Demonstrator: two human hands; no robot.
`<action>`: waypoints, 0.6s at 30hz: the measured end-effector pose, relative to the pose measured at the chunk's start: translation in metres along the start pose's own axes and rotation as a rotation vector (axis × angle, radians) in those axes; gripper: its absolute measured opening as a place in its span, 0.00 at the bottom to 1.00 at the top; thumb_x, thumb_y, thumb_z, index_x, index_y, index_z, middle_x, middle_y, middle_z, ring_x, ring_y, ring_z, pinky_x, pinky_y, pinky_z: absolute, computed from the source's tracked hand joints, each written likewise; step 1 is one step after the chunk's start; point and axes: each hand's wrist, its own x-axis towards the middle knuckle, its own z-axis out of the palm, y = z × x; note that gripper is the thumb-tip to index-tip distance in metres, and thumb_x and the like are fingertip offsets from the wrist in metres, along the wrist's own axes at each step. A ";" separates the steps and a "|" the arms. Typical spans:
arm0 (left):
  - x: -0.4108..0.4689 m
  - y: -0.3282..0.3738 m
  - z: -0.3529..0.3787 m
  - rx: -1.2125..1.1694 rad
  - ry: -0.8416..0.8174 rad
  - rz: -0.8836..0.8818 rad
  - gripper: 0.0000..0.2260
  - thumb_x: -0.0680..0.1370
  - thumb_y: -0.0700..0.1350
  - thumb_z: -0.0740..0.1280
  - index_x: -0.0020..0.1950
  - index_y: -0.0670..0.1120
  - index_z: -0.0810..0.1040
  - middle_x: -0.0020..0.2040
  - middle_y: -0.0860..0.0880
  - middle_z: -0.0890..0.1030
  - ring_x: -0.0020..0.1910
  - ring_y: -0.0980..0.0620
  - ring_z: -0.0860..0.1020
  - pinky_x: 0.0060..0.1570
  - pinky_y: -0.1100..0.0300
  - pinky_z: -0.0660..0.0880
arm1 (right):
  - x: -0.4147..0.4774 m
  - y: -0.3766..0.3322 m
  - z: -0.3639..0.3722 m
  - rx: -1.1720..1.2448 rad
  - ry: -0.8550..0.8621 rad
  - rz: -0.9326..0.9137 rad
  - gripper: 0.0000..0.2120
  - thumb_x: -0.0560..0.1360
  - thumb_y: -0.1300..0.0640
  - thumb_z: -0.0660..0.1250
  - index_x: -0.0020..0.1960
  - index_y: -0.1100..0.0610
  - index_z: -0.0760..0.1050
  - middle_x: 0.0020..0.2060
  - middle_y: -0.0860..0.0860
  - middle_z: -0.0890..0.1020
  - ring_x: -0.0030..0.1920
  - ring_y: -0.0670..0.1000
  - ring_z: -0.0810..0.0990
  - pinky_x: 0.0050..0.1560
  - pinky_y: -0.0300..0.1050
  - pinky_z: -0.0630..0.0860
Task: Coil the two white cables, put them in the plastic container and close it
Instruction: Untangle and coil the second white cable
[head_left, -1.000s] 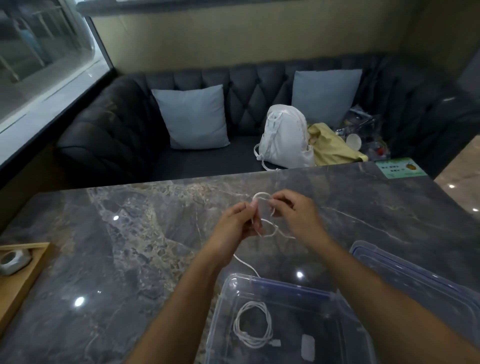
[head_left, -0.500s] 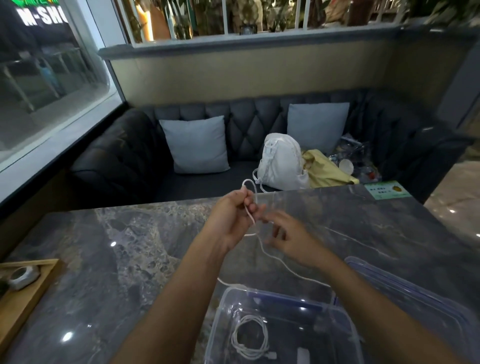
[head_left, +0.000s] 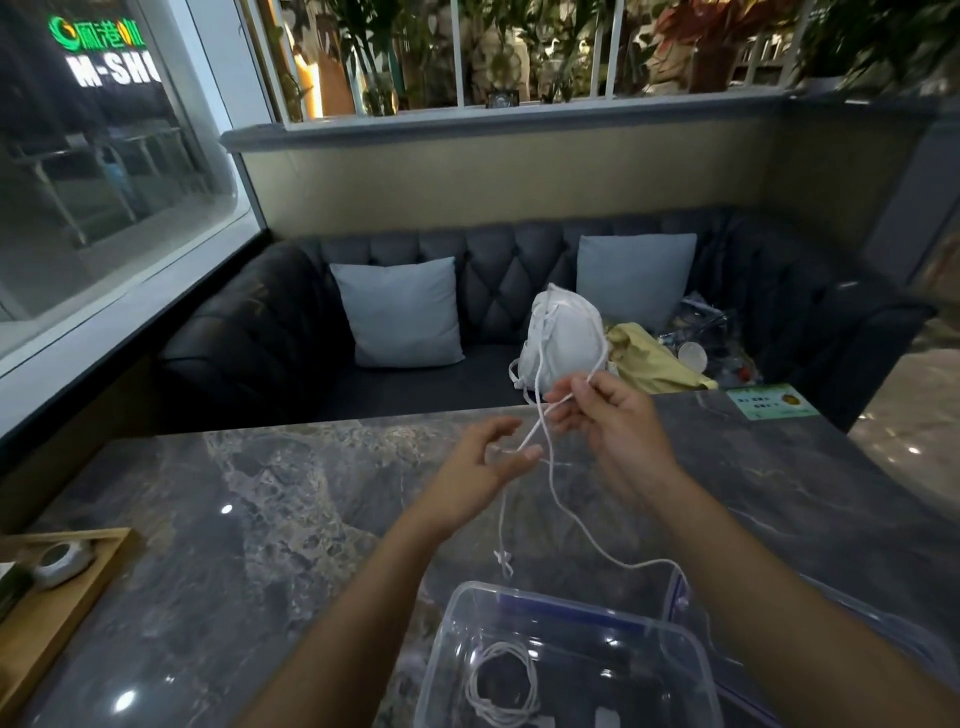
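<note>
Right hand (head_left: 618, 431) pinches a raised loop of the loose white cable (head_left: 502, 525) at its fingertips. Left hand (head_left: 483, 467) sits lower and to its left, fingers loosely spread, with one strand touching a fingertip but not clearly gripped. From the pinch the slack hangs roughly vertical, back toward the person: one end dangles just short of the plastic container (head_left: 452, 618), the other trails off right under the forearm. Left hand is nearer the slack, so it probably feeds the next turn up to the pinch; the coiled cable (head_left: 501, 686) already lies in the container.
</note>
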 end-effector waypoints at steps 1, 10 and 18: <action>-0.002 -0.001 -0.001 -0.012 0.011 0.000 0.20 0.75 0.49 0.67 0.65 0.47 0.72 0.63 0.51 0.74 0.61 0.55 0.72 0.60 0.61 0.69 | 0.000 -0.002 0.000 0.068 0.007 0.016 0.10 0.78 0.64 0.56 0.45 0.63 0.75 0.38 0.58 0.80 0.33 0.48 0.78 0.36 0.38 0.78; -0.018 -0.017 -0.004 -0.054 -0.348 -0.089 0.10 0.76 0.42 0.67 0.57 0.48 0.78 0.53 0.56 0.81 0.49 0.67 0.79 0.47 0.75 0.73 | 0.005 -0.004 -0.014 0.374 0.122 0.080 0.10 0.78 0.64 0.56 0.44 0.63 0.76 0.34 0.52 0.83 0.34 0.47 0.80 0.37 0.36 0.79; -0.008 -0.013 0.005 -0.214 -0.026 -0.112 0.10 0.80 0.36 0.58 0.40 0.41 0.75 0.36 0.45 0.80 0.32 0.58 0.81 0.41 0.64 0.79 | -0.007 0.020 -0.039 -0.253 0.211 0.559 0.07 0.77 0.61 0.62 0.43 0.65 0.73 0.36 0.58 0.78 0.32 0.54 0.77 0.28 0.45 0.77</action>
